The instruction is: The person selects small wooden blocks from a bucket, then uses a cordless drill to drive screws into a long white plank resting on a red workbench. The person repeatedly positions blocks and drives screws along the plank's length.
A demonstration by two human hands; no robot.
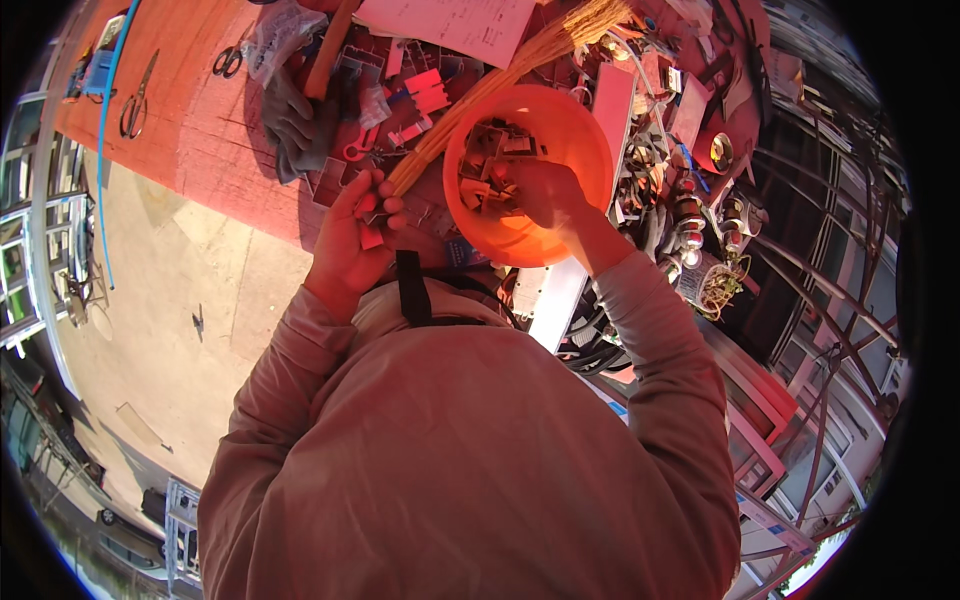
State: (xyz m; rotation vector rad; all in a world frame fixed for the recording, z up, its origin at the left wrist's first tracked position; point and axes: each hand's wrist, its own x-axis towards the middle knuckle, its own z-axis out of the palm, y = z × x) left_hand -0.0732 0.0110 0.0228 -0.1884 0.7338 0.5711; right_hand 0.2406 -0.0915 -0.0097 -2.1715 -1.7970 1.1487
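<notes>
From the head view, the right hand [545, 195] dips into an orange plastic bowl [580, 140] on the cluttered bench [200, 130], fingers closed among small metal clips [490, 150]. The left hand [355, 235] pinches one such clip [377, 205] beside a yellow wire bundle [480, 90]. Light, stiff, sharp-edged parts, I'd judge; best gripped by their flat sides. A white printed sheet [460, 25] lies at the top.

I see an orange plastic bowl [530, 235], round and tilted toward me, on the cluttered bench and partly filled with small grey metal parts [490, 150]. My right hand [540, 190] reaches inside among them. Just left of the bowl, my left hand [350, 235] pinches one small metal piece [377, 213] between its fingertips.
</notes>
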